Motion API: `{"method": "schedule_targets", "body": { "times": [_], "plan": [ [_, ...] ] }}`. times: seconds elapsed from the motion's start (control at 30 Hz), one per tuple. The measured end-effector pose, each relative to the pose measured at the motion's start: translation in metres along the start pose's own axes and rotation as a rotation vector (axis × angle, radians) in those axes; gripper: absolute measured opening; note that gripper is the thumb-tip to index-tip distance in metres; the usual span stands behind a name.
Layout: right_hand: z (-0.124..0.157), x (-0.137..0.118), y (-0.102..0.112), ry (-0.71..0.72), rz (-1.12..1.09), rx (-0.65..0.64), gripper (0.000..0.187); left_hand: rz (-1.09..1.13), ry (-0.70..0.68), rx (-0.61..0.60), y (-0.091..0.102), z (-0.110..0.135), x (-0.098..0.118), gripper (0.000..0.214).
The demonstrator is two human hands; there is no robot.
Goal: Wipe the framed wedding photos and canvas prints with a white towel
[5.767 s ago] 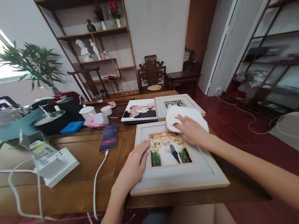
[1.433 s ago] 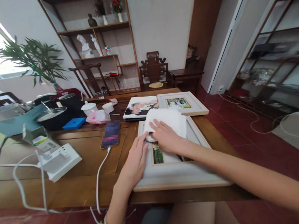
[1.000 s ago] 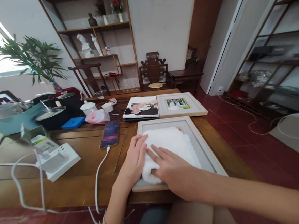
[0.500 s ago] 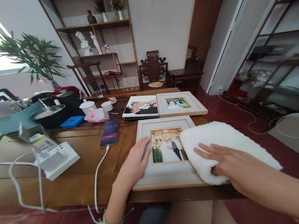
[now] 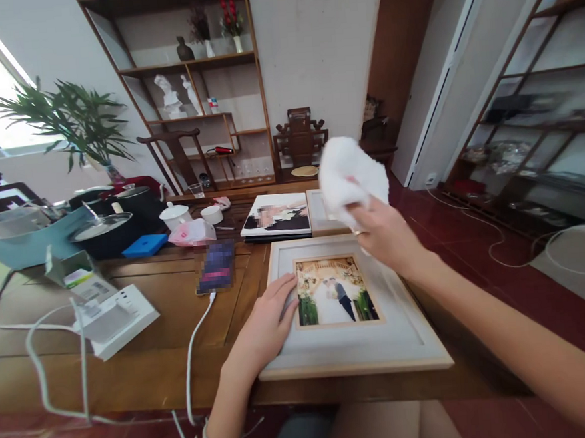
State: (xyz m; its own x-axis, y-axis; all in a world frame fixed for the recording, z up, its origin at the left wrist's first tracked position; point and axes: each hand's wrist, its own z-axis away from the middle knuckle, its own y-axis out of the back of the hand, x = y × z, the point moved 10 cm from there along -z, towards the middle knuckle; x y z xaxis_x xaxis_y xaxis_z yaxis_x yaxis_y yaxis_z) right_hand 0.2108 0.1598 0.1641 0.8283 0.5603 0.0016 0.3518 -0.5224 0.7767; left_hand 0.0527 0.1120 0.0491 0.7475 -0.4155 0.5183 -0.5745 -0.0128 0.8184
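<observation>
A framed wedding photo point(image 5: 342, 349) with a pale wood frame and white mat lies flat at the table's front edge. My left hand point(image 5: 265, 328) rests flat on its left side, fingers stretched out beside the picture. Above the frame's far right part, my right hand point(image 5: 386, 236) grips a bunched white fluffy cloth point(image 5: 352, 175), lifted clear of the glass. The cloth blocks most of a second photo frame point(image 5: 316, 210) behind. Left of that one lies a photo album or stack of prints point(image 5: 277, 215) with a couple on top.
On the wooden table point(image 5: 182, 367) are a phone point(image 5: 216, 268) on a white cable point(image 5: 188, 353), an opened white box point(image 5: 124, 321), a blue box point(image 5: 145, 245), a white teapot point(image 5: 174, 215) and a black pan point(image 5: 101, 236). A light-blue bin point(image 5: 38, 240) stands far left.
My right hand has raised the white cloth off the framed photo, moving it up and away toward the back. The frame's right side now shows. My left hand has stayed on the frame.
</observation>
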Motion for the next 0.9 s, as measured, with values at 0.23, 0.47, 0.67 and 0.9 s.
{"method": "schedule_targets", "body": {
  "times": [0.23, 0.47, 0.67, 0.9],
  "plan": [
    [0.004, -0.085, -0.096, 0.588, -0.055, -0.395, 0.028, 0.030, -0.055, 0.025, 0.003, -0.001, 0.008, 0.034],
    [0.011, -0.082, -0.103, 0.511, -0.022, -0.422, 0.033, 0.040, -0.073, 0.048, 0.004, -0.001, 0.008, 0.033],
    [0.018, -0.053, -0.090, 0.371, 0.039, -0.476, 0.034, 0.009, -0.043, 0.028, 0.001, -0.001, 0.003, 0.033],
    [0.046, 0.016, -0.065, 0.205, 0.125, -0.548, 0.041, 0.030, -0.035, 0.065, 0.004, 0.000, 0.002, 0.033]
  ]
}}
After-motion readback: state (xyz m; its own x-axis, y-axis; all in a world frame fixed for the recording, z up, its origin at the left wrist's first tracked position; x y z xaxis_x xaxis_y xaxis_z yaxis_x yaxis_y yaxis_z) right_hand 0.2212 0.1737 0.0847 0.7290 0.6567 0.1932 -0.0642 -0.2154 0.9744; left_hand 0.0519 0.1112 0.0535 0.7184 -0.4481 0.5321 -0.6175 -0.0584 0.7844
